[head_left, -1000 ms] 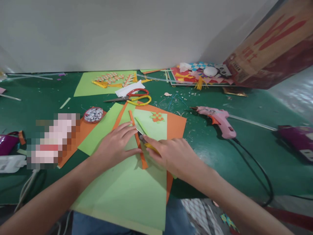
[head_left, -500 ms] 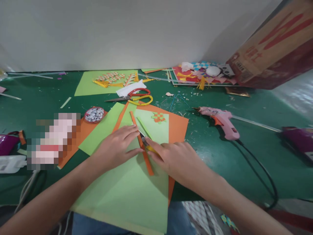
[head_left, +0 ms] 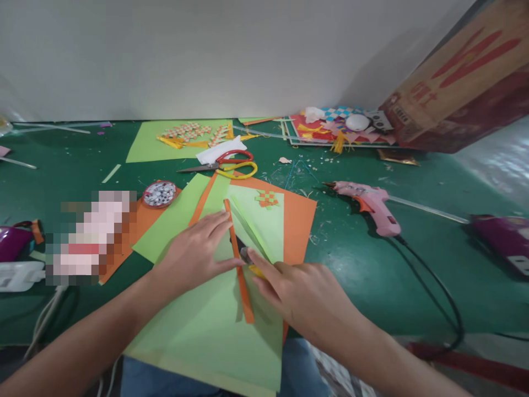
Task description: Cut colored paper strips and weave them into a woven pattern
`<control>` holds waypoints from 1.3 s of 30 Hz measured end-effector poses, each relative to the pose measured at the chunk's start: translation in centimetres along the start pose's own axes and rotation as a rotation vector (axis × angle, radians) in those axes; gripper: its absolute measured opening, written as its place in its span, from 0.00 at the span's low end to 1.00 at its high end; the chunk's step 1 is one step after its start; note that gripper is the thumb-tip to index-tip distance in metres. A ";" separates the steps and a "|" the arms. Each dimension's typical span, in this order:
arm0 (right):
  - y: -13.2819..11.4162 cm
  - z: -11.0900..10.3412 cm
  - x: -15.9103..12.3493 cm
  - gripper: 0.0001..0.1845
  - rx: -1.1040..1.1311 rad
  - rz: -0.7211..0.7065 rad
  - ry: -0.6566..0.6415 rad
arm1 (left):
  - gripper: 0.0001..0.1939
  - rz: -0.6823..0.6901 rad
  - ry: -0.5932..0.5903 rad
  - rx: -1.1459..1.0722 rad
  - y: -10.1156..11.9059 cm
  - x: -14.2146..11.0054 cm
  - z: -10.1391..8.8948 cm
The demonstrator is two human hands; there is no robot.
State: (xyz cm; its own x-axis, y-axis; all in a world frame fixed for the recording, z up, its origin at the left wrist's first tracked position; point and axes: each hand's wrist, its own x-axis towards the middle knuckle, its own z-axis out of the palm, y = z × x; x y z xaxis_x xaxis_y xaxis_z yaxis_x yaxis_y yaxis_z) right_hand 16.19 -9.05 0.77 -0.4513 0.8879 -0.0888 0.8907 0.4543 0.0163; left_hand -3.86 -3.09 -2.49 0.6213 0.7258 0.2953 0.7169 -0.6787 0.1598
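My left hand (head_left: 194, 242) lies over the light green sheet (head_left: 202, 336), its thumb and fingertips on a narrow orange paper strip (head_left: 244, 295). My right hand (head_left: 308, 289) is closed around a utility knife (head_left: 244, 255) with some yellow on its handle. The knife's dark blade reaches to the strip between the two hands; whether it touches the paper is unclear. Beside the strip is a green paper strip (head_left: 250, 223), running down to my right fingers. A small woven orange-and-green paper piece (head_left: 268, 199) rests farther up the sheet.
Scissors (head_left: 229, 164) and a round container of googly eyes (head_left: 160, 194) lie beyond the sheets. At the right are a pink glue gun (head_left: 374, 203) with its cord, and a purple object (head_left: 502, 242). A paper bag (head_left: 458, 94) stands behind, by a pile of crafts (head_left: 339, 129).
The orange strip has slid toward me and turned more upright. My right hand has moved down with the knife, while my left hand stays nearly in place.
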 end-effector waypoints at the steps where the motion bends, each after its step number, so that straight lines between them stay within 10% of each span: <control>1: 0.0 0.0 0.0 0.23 0.000 0.003 -0.002 | 0.37 -0.005 -0.007 0.005 0.0 0.0 0.0; 39: 1.2 -0.8 4.1 0.25 -0.025 0.089 -0.119 | 0.27 0.005 -0.003 -0.004 0.1 -0.1 0.2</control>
State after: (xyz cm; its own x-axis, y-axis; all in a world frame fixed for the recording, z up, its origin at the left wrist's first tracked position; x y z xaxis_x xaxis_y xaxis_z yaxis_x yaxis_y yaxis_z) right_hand 15.35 -4.79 1.27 -0.3595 0.9108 -0.2032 0.9246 0.3771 0.0542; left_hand -3.73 -3.20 -2.67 0.6262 0.7224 0.2934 0.7121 -0.6831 0.1622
